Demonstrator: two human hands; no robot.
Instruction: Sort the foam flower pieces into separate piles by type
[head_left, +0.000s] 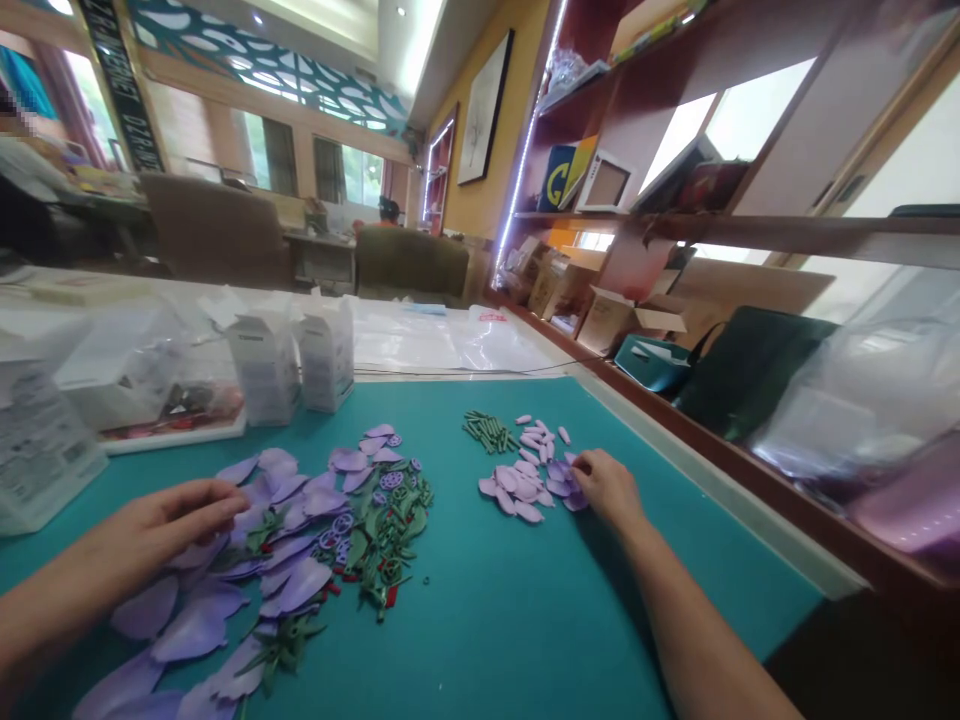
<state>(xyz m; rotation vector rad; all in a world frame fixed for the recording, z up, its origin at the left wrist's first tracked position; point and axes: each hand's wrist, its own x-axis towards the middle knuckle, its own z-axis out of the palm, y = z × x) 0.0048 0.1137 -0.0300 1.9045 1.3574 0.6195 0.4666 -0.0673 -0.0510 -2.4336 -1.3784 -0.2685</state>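
Note:
My left hand [184, 515] reaches over a spread pile of light purple plastic petals [304, 585]. Its fingers are closed together; whatever they hold, if anything, cannot be made out. My right hand [609, 487] is closed in a pinch at the edge of a small group of darker purple pieces [559, 478], and its fingertips are partly hidden. Beside that group lie pale pink-purple oval pieces [514, 487], slim pale pods [536, 440] and a heap of short green sticks [489, 432]. Green leafy parts [382, 540], mixed with small purple rings and red bits, adjoin the petals.
A green mat [480, 640] covers the table. White boxes [326, 355] and a white tray [180, 430] with wrapped items stand at the back left. Clear plastic sheeting [450, 340] lies beyond. Shelves [675, 235] with cartons and a dark green bag [750, 365] line the right side.

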